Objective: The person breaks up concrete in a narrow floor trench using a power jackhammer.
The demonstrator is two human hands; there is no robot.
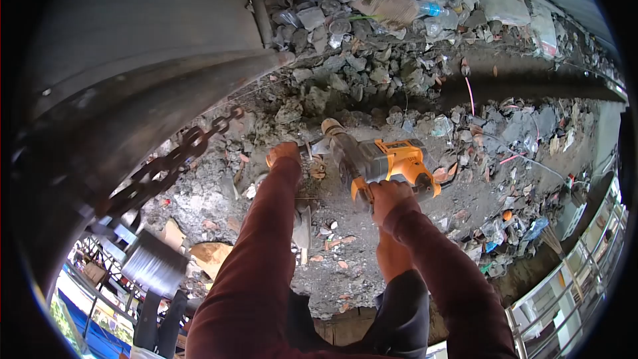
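An orange and black hammer drill (399,157) is in the middle of the view, its nose pointing away to the upper left over broken ground. My right hand (391,201) is closed on the near side of its orange body, by the grip. To the left of the nose, my left hand (284,153) is closed at the end of a short side handle (310,149). The parts inside both fists are hidden by my fingers. No bit tip can be made out at the nose.
Rubble (379,70) and litter, including a plastic bottle (430,9), lie ahead. A rusty chain (176,156) hangs at the left beside a large metal wall (146,26). A dark trench (525,83) runs to the right. A metal railing (578,272) stands at lower right.
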